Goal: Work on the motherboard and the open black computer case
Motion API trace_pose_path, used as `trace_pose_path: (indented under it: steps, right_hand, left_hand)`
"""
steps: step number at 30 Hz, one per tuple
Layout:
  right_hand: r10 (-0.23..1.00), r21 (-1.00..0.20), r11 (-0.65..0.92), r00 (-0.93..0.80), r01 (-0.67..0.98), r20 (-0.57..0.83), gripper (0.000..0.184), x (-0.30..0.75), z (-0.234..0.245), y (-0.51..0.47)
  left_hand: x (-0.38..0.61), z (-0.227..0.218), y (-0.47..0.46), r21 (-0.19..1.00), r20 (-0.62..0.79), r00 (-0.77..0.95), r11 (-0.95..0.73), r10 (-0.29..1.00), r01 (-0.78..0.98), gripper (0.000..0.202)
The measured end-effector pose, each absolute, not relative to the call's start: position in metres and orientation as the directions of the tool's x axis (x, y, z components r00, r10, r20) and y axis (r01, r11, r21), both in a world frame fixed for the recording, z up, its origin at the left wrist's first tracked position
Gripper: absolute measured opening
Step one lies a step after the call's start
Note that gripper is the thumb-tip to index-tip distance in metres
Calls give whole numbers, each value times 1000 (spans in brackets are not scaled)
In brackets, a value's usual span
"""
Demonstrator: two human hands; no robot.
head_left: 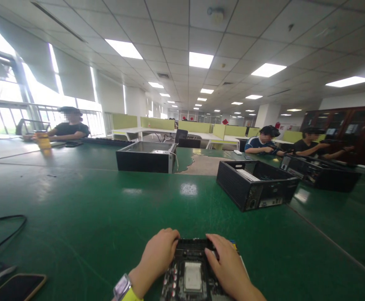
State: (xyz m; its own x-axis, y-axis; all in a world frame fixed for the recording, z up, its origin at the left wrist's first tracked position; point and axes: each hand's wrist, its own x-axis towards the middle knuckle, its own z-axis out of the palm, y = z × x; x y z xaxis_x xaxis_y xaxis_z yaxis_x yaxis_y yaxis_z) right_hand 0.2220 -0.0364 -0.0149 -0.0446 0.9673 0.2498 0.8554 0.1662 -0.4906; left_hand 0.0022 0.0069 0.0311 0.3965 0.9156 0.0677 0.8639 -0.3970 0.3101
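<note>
your left hand [159,254], right hand [228,261] curled at far edge of black rectangular motherboard [206,279], grasp unclear; square silver metal processor [193,276] sat mounted, uncovered.

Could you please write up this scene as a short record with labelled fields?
Surface: green table
Central item: motherboard, with a square metal-topped chip
Left hand: at the board's far left corner; watch on wrist
Right hand: at its far right corner
Grip: how firm cannot be told
Beyond: left case, middle case, right case
Near left: phone, black cable
Others: three people seated farther off
</note>
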Motion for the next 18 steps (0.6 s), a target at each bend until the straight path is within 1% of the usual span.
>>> trace_pose_path:
  steps: [4, 14, 18]
  right_hand:
    - [967, -484, 161, -40, 860, 250, 48, 223, -16, -36]
    - [964, -490, 178, -51, 853, 262, 46, 222, -15, -36]
    - [967, -499, 170, -45, 850, 252, 48, 222, -14, -36]
  left_hand:
    - [1, 26, 8, 349, 94, 397, -404, 913, 846, 30]
    - [1, 30, 5, 354, 88, 391, -395, 916, 847, 26]
    - [-1, 29, 6, 374, 85, 387, -389, 918, 842, 26]
